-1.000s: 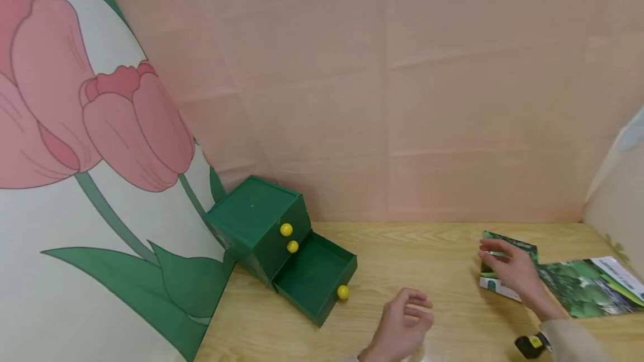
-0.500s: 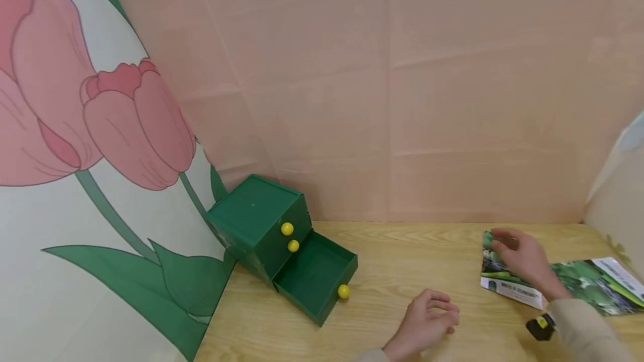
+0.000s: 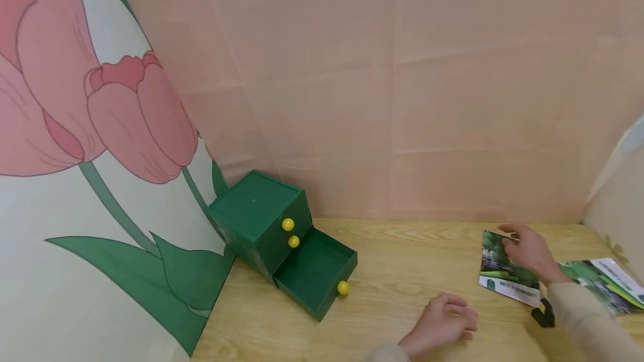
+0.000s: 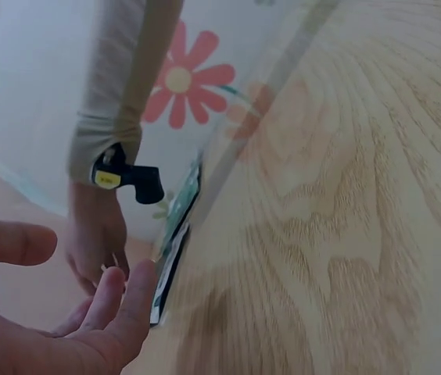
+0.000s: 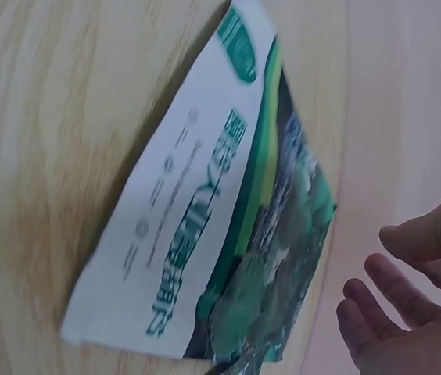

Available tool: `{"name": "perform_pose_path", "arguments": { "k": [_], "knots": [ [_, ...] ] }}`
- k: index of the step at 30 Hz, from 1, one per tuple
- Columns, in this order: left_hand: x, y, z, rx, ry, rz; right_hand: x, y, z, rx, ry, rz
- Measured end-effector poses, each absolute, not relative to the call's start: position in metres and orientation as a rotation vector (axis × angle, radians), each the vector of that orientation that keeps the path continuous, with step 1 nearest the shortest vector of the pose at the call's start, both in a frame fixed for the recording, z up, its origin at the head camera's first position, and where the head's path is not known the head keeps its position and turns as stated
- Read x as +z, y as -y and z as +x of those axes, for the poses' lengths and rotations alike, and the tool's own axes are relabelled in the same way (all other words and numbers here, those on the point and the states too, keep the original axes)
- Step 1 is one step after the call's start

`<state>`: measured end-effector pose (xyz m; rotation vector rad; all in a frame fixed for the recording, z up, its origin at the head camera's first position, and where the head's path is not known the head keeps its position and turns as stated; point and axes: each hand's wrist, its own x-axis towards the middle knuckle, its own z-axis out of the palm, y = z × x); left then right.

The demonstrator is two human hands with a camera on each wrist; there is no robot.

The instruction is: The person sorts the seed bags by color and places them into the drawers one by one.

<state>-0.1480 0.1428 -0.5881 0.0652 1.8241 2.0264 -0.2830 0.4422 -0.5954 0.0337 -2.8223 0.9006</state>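
My right hand [image 3: 530, 253] hovers over the far right part of a green-and-white printed packet [image 3: 503, 272] on the table. In the right wrist view its fingers [image 5: 396, 293] are loosely bent, apart from the packet [image 5: 189, 226], with nothing between them. My left hand [image 3: 445, 320] is above the table, left of the packet and nearer to me, fingers loosely bent and holding nothing. The left wrist view shows its thumb [image 4: 23, 243] apart from the fingers. A second printed packet [image 3: 604, 284] lies to the right, partly hidden by my right forearm.
A green drawer box [image 3: 256, 205] with yellow knobs stands at the left against the flower-printed wall. Its lowest drawer [image 3: 314, 272] is pulled out. A pink sheet [image 3: 392, 99] hangs behind the wooden table [image 3: 402, 261]. A black wrist camera [image 3: 543, 313] is on my right wrist.
My right hand has moved right and slightly back, uncovering more of the nearer packet. My left hand has moved right across the table. The drawer box stays as it was.
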Motion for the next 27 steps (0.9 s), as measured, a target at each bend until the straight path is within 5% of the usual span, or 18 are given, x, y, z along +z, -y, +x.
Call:
{"name": "perform_pose_path", "arguments": {
  "k": [27],
  "knots": [
    [-0.607,-0.209,-0.146,2.019,-1.763,-0.159,-0.622,-0.466,-0.297,0.574,2.986,-0.024]
  ]
}}
